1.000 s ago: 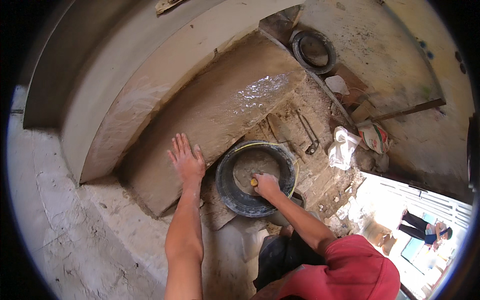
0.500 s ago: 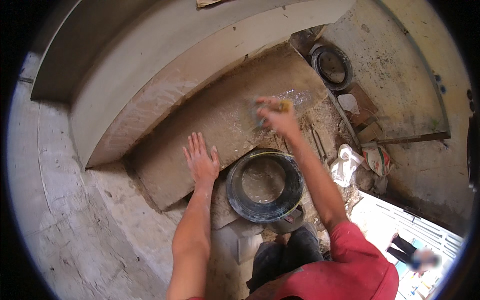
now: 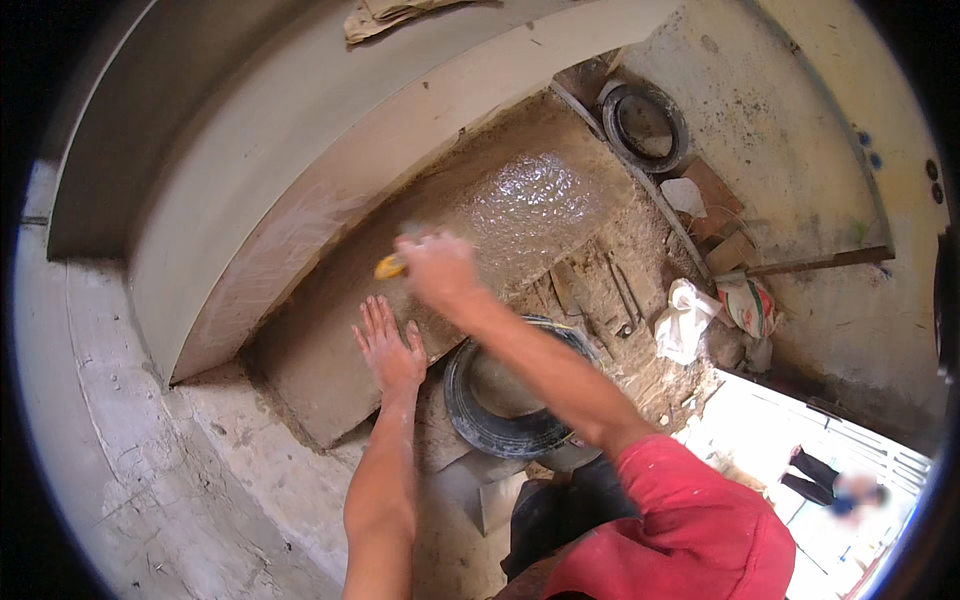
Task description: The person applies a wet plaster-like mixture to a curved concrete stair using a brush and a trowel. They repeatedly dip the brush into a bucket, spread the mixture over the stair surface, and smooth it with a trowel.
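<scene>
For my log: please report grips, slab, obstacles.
Right grip: around yellow-ended tool. Left grip: spread on slab. Slab partly shiny. Black tub beneath right forearm.

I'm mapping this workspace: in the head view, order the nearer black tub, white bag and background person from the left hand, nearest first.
1. Nearer black tub, right of the left hand
2. White bag, farther right
3. Background person, lower right

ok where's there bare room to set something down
The slab is bare from the right hand toward the far black tub, though it looks wet there. Another patch lies between the left hand and the pale curved wall. It's crowded right of the near tub: thin tools on rubble, then a white bag.
</scene>
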`<state>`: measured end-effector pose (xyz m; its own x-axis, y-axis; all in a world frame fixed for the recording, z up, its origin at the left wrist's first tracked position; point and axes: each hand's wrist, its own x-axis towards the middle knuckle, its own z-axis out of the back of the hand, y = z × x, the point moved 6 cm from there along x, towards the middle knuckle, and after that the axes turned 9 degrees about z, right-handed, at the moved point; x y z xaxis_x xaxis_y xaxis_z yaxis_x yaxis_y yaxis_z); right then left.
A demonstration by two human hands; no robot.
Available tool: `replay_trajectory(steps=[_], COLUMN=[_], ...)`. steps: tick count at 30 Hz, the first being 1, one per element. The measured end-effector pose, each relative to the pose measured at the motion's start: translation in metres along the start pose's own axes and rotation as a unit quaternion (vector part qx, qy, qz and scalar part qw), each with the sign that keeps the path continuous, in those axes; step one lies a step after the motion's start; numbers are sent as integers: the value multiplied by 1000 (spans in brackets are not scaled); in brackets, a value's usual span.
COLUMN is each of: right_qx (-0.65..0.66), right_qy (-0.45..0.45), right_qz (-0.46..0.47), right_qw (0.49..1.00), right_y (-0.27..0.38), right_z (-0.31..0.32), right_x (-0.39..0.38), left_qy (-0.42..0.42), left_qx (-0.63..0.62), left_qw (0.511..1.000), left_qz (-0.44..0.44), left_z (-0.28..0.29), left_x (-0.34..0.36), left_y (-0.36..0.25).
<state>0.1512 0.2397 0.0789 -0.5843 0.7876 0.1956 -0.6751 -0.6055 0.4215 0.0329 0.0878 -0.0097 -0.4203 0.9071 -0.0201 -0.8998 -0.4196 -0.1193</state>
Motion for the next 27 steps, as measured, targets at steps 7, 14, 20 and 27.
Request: replay_trajectory(steps=[7, 14, 20, 27], right_qx=[295, 183, 131, 559], right_qy=[-191, 99, 229, -23], right_qz=[4, -185, -248, -372], right_qw=[936, 960, 932, 741], right_y=[18, -27, -35, -25], right_z=[50, -47, -137, -35], right_x=[-89, -285, -321, -248], left_qy=[9, 15, 31, 26], left_qx=[0, -15, 12, -7], left_qw=[1000, 1000, 999, 999], left_qz=[-2, 18, 23, 21], left_z=[5, 2, 3, 2], left_x=[-2, -1, 1, -1], left_y=[-2, 2, 0, 3])
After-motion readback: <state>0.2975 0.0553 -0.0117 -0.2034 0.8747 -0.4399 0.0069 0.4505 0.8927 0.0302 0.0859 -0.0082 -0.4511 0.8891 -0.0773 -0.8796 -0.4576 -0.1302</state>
